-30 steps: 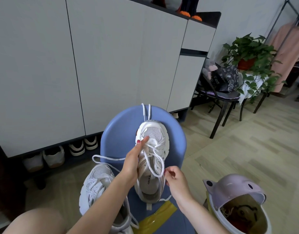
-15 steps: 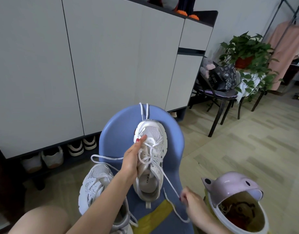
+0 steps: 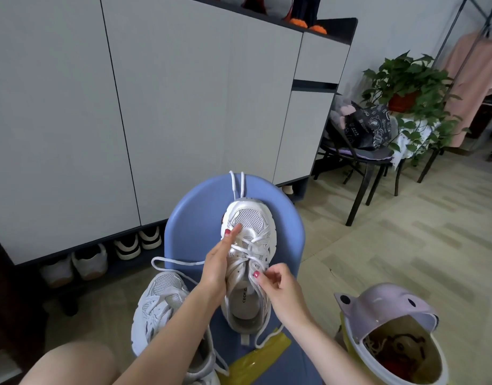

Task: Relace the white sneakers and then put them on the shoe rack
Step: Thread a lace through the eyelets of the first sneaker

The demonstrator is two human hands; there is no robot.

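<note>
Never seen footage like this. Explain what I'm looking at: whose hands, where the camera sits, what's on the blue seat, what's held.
No machine here: a person's two bare hands, filmed by one camera on their head looking down. A white sneaker lies on a blue stool. The left hand steadies it along the side, thumb near the toe. The right hand pinches the lace near the top eyelets, threading it. A second sneaker sits left of the stool, partly behind the left arm. More shoes stand under the cabinet.
</note>
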